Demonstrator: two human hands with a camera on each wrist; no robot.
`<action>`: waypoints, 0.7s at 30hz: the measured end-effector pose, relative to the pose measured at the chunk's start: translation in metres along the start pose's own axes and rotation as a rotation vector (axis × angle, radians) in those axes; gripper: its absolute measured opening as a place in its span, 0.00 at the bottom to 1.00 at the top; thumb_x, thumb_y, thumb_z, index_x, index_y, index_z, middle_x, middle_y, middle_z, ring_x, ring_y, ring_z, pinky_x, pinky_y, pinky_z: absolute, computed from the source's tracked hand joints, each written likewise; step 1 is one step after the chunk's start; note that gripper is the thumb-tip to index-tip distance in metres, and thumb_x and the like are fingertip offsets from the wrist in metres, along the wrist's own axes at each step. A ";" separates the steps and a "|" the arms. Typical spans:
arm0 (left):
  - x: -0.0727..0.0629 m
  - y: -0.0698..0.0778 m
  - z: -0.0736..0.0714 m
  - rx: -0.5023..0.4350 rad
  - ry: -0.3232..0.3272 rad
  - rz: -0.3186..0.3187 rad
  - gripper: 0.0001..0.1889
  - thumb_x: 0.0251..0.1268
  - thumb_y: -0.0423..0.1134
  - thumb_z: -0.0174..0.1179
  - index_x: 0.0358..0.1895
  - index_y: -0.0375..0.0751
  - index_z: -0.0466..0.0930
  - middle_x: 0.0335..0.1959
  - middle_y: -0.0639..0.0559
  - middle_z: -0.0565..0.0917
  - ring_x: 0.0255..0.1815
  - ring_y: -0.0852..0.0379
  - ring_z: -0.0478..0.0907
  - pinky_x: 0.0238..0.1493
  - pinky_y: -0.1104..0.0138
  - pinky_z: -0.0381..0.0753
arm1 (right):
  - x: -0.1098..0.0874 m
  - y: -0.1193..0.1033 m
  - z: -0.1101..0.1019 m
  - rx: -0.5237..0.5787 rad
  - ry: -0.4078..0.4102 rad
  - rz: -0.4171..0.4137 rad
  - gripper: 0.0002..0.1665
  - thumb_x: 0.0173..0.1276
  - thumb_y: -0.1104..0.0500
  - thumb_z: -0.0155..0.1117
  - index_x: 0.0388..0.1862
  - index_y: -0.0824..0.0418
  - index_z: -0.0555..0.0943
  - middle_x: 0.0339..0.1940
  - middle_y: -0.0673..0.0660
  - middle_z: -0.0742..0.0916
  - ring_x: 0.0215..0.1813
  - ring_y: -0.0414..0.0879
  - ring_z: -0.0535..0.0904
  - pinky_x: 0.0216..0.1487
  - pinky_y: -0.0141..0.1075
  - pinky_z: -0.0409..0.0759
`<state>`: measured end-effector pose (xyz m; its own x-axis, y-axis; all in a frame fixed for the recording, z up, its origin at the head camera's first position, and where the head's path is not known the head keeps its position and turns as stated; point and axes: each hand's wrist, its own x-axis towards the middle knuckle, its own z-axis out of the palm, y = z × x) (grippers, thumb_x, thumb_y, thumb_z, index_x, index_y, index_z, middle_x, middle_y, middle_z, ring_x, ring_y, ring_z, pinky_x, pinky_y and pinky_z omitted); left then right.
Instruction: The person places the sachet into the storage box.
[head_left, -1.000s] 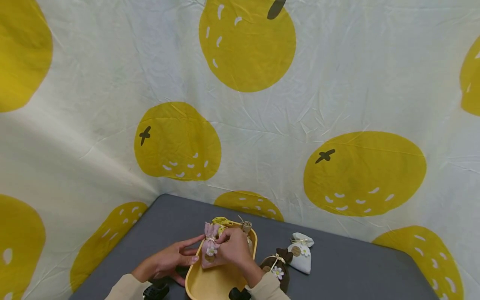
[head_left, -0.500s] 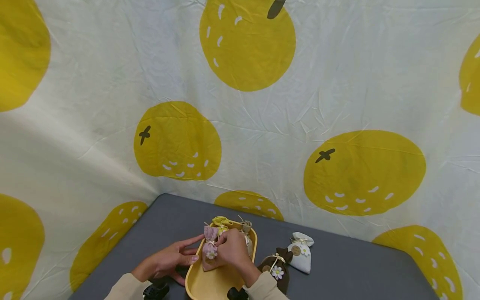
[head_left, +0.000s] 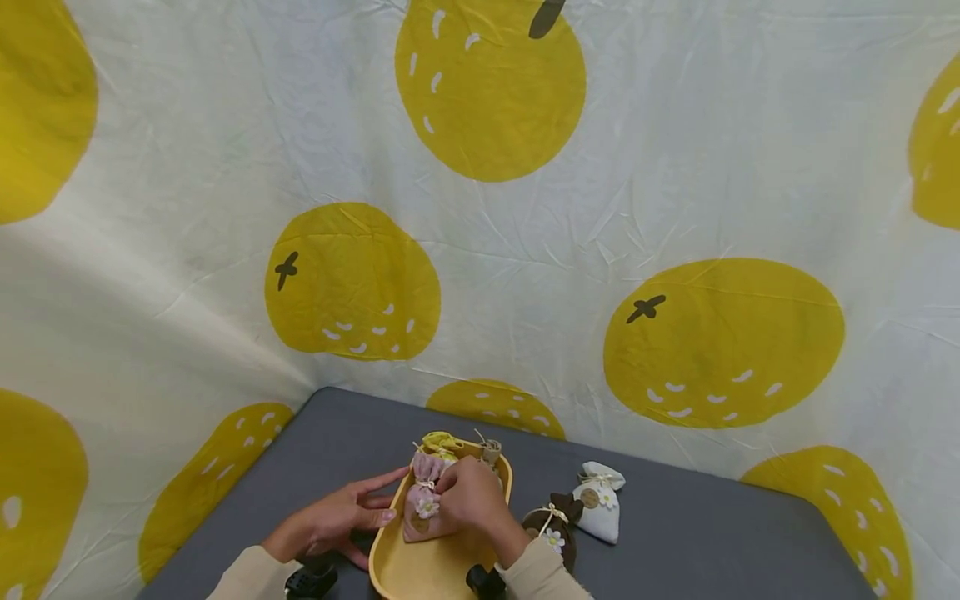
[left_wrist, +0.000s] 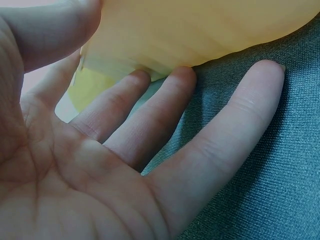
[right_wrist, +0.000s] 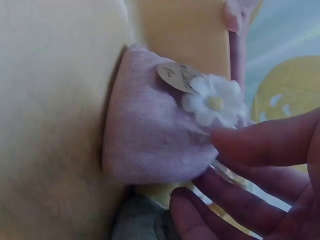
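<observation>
In the head view a pink drawstring pouch [head_left: 418, 530] with a white felt flower and a round tag lies in a yellow tray [head_left: 427, 575]. My right hand [head_left: 477, 500] pinches the pouch near its tied neck. The right wrist view shows the thumb on the pink cloth [right_wrist: 145, 125] just below the flower, with the other fingers behind and beside it. My left hand [head_left: 345, 518] is at the tray's left side, fingers spread and fairly straight. Its fingertips meet the outer wall [left_wrist: 210, 30] in the left wrist view.
A yellow pouch [head_left: 438, 441] and a beige pouch [head_left: 491, 452] sit at the tray's far end. Right of the tray, a dark brown pouch [head_left: 567, 510] and a white pouch [head_left: 602, 523] lie on the grey table [head_left: 697, 542]. A fruit-patterned curtain [head_left: 517, 225] hangs behind.
The pink pouch has shifted and turned slightly in the right hand's fingers, its flower and tag facing up more plainly. My left hand stays at the tray's side.
</observation>
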<state>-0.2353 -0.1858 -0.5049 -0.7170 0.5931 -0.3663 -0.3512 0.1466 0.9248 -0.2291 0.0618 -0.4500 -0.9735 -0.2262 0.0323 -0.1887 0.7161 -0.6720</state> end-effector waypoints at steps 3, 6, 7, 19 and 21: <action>0.000 0.000 0.000 0.004 0.000 0.004 0.41 0.79 0.44 0.60 0.87 0.55 0.47 0.82 0.35 0.64 0.71 0.36 0.77 0.44 0.37 0.86 | -0.001 0.001 -0.007 0.044 0.009 -0.004 0.14 0.43 0.71 0.69 0.30 0.61 0.92 0.30 0.53 0.89 0.33 0.46 0.78 0.29 0.38 0.78; 0.000 0.001 0.001 0.006 -0.001 0.006 0.41 0.79 0.44 0.60 0.87 0.55 0.46 0.82 0.35 0.64 0.71 0.36 0.77 0.44 0.37 0.86 | -0.002 0.004 -0.020 0.081 0.016 -0.031 0.16 0.45 0.71 0.68 0.35 0.62 0.92 0.32 0.55 0.90 0.34 0.47 0.81 0.30 0.40 0.80; 0.000 0.001 0.001 0.006 -0.001 0.008 0.41 0.79 0.44 0.60 0.87 0.55 0.46 0.82 0.35 0.64 0.71 0.36 0.77 0.44 0.37 0.86 | -0.002 0.005 -0.025 0.091 0.017 -0.037 0.17 0.47 0.71 0.67 0.37 0.63 0.92 0.34 0.57 0.91 0.35 0.48 0.83 0.32 0.40 0.81; 0.001 -0.002 -0.003 0.008 -0.026 0.008 0.43 0.79 0.46 0.60 0.87 0.55 0.44 0.83 0.35 0.62 0.73 0.34 0.75 0.45 0.38 0.87 | -0.008 0.042 -0.096 0.310 0.012 0.089 0.18 0.61 0.66 0.72 0.52 0.68 0.89 0.47 0.66 0.92 0.46 0.53 0.88 0.49 0.51 0.86; 0.001 -0.002 -0.002 0.005 -0.024 0.008 0.43 0.79 0.46 0.60 0.87 0.56 0.45 0.82 0.36 0.63 0.73 0.34 0.75 0.45 0.38 0.87 | -0.010 0.053 -0.108 0.307 0.039 0.125 0.18 0.61 0.66 0.72 0.52 0.68 0.88 0.49 0.67 0.91 0.47 0.53 0.88 0.52 0.54 0.85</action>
<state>-0.2366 -0.1873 -0.5078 -0.7050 0.6131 -0.3564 -0.3423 0.1459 0.9282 -0.2428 0.1733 -0.4056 -0.9920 -0.1200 -0.0400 -0.0260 0.5028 -0.8640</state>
